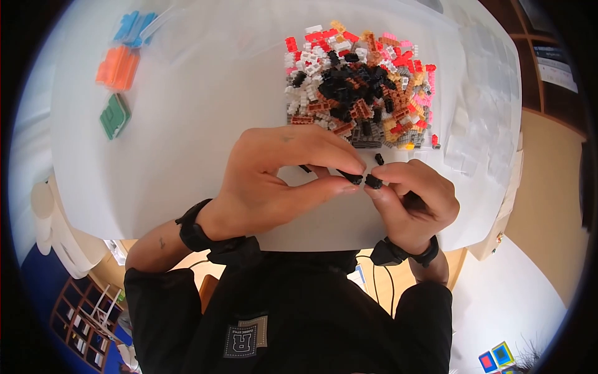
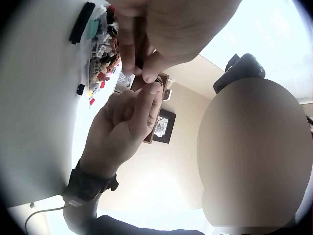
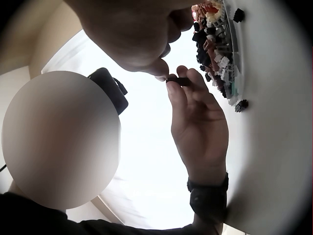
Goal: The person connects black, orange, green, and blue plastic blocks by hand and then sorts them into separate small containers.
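My left hand (image 1: 271,181) pinches a small black building brick (image 1: 354,178) between thumb and index finger. Facing it, my right hand (image 1: 423,196) grips another small black brick (image 1: 374,182) between thumb and fingertip. The two bricks are held end to end, a narrow gap showing between them in the head view. From the right wrist, the left hand's dark piece (image 3: 180,81) looks long and thin, and the right fingertips come close to its end. On the table, a loose black brick (image 1: 379,159) lies just beyond the right fingertips. A longer black piece (image 2: 81,23) also lies there.
Beyond the hands, a clear-walled tray holds a large heap of mixed bricks (image 1: 305,90). At the far left of the table lie blue (image 1: 132,28), orange (image 1: 117,67) and green (image 1: 114,116) pieces. Transparent plastic bags (image 1: 476,106) spread along the right side.
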